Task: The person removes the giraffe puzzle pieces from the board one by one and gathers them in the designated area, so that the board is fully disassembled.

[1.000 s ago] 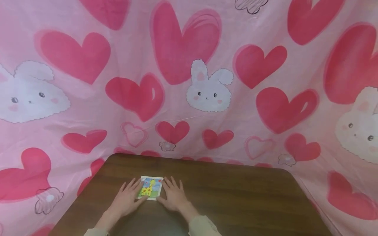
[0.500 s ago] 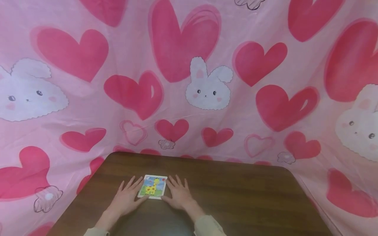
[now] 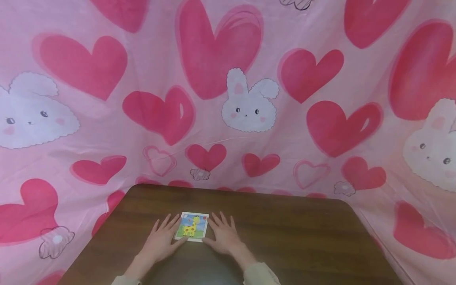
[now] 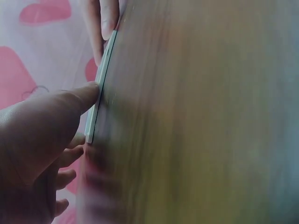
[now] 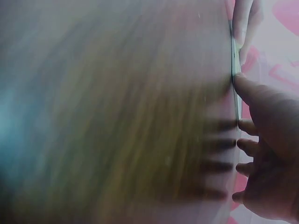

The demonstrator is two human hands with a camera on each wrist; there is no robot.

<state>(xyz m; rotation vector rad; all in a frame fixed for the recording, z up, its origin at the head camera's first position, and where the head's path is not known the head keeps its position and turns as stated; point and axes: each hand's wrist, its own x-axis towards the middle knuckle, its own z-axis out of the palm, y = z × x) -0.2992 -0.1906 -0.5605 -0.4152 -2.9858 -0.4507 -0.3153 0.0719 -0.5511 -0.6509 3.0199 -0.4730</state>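
A small flat picture board (image 3: 191, 227) lies on the brown table, with a white border and a yellow giraffe on blue and green. Seen edge-on in the left wrist view, the board (image 4: 105, 63) is thin and pale. My left hand (image 3: 162, 239) is at its left side, thumb at the near corner, fingers spread and pointing away from me. On the other side, my right hand (image 3: 225, 235) mirrors this, its thumb at the near right corner and index finger along the right edge. The right wrist view shows the right thumb (image 5: 245, 86) against the board's edge.
The dark wooden table (image 3: 295, 233) has rounded far corners. Behind and beside it hangs a pink cloth (image 3: 156, 51) printed with red hearts and white rabbits.
Both hands and the giraffe board between them have shifted to the right across the table. More of the board's left edge shows now. The head view has shifted slightly.
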